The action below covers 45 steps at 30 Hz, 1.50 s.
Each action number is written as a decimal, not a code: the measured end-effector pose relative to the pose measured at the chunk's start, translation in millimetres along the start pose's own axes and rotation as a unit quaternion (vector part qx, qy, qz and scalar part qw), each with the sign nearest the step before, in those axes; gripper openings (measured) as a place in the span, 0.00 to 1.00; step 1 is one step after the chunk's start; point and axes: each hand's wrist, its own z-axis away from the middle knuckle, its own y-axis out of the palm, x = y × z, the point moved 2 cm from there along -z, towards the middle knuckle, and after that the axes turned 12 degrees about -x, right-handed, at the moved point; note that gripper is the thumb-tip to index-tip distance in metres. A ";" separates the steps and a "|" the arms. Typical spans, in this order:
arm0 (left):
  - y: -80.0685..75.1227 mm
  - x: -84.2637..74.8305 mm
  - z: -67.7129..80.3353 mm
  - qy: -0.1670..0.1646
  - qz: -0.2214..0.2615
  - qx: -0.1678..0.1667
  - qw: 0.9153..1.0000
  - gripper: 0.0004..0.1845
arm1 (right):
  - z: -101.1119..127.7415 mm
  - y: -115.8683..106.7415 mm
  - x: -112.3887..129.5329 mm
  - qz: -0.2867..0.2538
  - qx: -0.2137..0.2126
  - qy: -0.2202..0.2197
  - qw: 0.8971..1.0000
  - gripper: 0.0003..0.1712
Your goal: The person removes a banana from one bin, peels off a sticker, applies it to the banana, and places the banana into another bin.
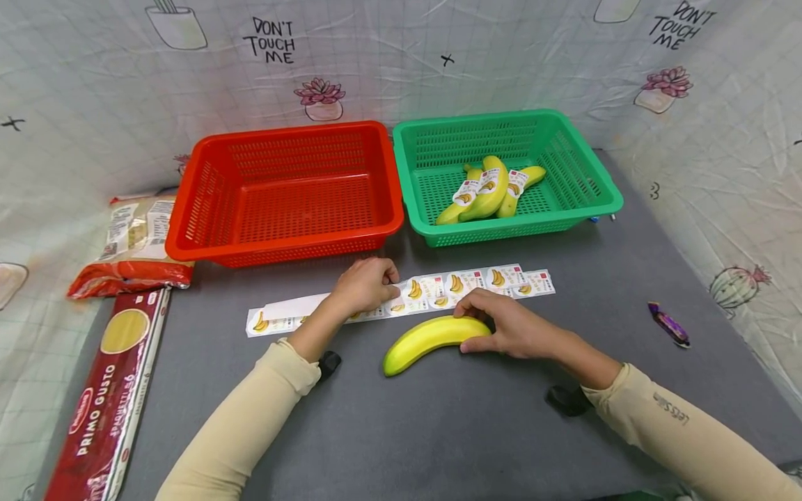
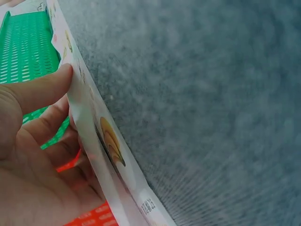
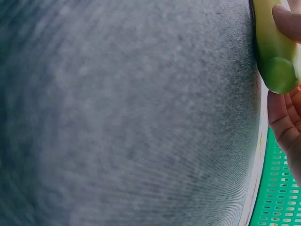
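My left hand pinches a strip of banana stickers between thumb and fingers. In the left wrist view the thumb presses on the strip, with the other fingers behind it. A second sticker strip lies partly under the first. On the table in front of the strips is a yellow banana with a greenish tip. My right hand grips its right end, thumb on the near side and fingers on the far side. The right wrist view shows the banana's green end at the thumb and fingertips.
A red basket stands at the back left. Beside it, a green basket holds several bananas with stickers on them. A spaghetti pack and a clear-and-red bag lie at left, a purple-wrapped candy at right.
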 end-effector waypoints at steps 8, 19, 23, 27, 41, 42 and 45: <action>-2.8 3.5 1.1 0.002 0.016 -0.014 1.000 0.03 | -1.0 0.2 2.3 0.004 -0.011 -0.017 1.000 0.26; -5.1 5.7 0.7 0.017 0.063 -0.022 0.998 0.05 | -1.0 0.6 2.0 0.003 -0.010 -0.025 1.000 0.27; -5.7 6.3 1.0 0.019 0.079 -0.020 0.996 0.06 | -3.6 -3.4 1.1 -0.009 -0.022 -0.028 0.999 0.23; -6.9 5.2 1.6 0.026 0.095 -0.024 0.995 0.06 | -13.1 -18.7 0.0 -0.003 -0.066 -0.026 0.998 0.18; -8.4 3.7 5.3 0.051 0.141 -0.042 0.988 0.06 | -77.4 -38.5 0.5 0.058 -0.041 0.025 0.997 0.15; -8.4 3.8 5.4 0.051 0.143 -0.042 0.988 0.06 | -80.8 -36.5 1.3 0.060 -0.037 0.022 0.997 0.14; -8.2 4.5 5.6 0.050 0.146 -0.041 0.987 0.07 | -89.4 -29.6 3.4 0.055 -0.027 0.013 0.998 0.13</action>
